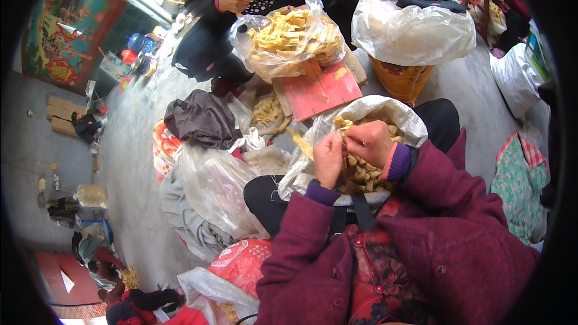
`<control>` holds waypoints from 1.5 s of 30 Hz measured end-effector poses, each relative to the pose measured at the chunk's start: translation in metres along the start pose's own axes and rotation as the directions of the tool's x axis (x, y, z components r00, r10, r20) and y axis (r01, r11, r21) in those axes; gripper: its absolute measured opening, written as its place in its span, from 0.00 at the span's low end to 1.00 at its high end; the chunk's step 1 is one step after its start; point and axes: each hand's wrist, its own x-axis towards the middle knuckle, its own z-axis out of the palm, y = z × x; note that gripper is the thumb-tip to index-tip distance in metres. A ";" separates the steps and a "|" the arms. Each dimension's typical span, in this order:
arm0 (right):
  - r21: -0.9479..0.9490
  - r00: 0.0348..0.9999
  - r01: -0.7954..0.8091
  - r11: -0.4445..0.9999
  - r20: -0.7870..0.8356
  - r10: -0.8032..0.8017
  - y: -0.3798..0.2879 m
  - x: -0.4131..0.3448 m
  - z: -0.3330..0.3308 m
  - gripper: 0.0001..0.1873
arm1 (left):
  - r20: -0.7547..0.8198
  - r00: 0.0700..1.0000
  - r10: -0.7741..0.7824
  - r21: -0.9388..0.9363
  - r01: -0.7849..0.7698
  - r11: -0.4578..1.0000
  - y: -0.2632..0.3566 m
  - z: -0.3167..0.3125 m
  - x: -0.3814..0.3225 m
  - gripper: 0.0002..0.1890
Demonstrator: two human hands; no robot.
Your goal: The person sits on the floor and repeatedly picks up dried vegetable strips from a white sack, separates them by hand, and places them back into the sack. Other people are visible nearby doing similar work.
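Close together above an open white woven sack (406, 115), my left hand (328, 158) and my right hand (371, 142) pinch a pale yellow dried strip (301, 143). One flat end of it sticks out to the left of my left hand. Another yellow end shows above, near my fingertips. My fingers cover the middle of the strip, so its shape there is hidden. The sack sits between my knees with its rim rolled outward. Inside lie many short, folded or knotted yellowish pieces (361, 174), partly hidden under my hands.
A clear plastic bag (244, 31) of yellow strips rests on a red wooden board (320, 90). Across from me a person's hands (237, 2) hold a strip. Bags and cloths (203, 117) crowd my left; a stuffed plastic bag (413, 31) stands at upper right.
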 end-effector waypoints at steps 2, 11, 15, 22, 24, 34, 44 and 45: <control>0.178 0.993 -0.094 0.980 -0.047 0.104 -0.001 0.005 -0.003 0.05 | 0.014 0.986 -0.167 -0.298 0.164 0.940 0.000 -0.001 -0.002 0.11; 0.738 0.800 -0.525 0.424 0.260 0.540 0.032 0.016 -0.017 0.09 | 0.329 0.924 -0.196 -0.451 0.336 0.827 0.004 -0.021 -0.007 0.11; 0.597 0.703 -0.711 0.370 0.603 0.378 0.020 0.008 -0.013 0.13 | 0.436 0.830 -0.349 -0.524 0.549 0.651 0.000 -0.029 -0.003 0.13; 0.716 0.627 -0.694 0.074 0.551 0.550 0.010 0.000 -0.003 0.07 | 0.340 0.883 -0.325 -0.474 0.459 0.751 0.000 -0.026 -0.009 0.12; 0.748 0.610 -0.664 0.006 0.537 0.583 0.012 0.001 -0.008 0.05 | 0.324 0.894 -0.309 -0.387 0.423 0.820 0.005 -0.025 -0.009 0.12; 0.523 0.843 -0.515 0.679 0.166 0.512 0.067 0.081 0.005 0.07 | 0.193 0.938 0.289 0.397 -0.344 0.851 0.042 -0.049 0.088 0.08; 0.256 0.884 -0.383 0.887 0.379 0.272 0.048 0.054 -0.027 0.14 | 0.170 0.955 0.245 0.445 -0.296 0.845 0.034 -0.049 0.062 0.06; 0.323 0.880 -0.372 0.870 0.421 0.220 0.039 0.044 -0.034 0.16 | 0.212 0.946 0.246 0.409 -0.314 0.857 0.037 -0.045 0.050 0.06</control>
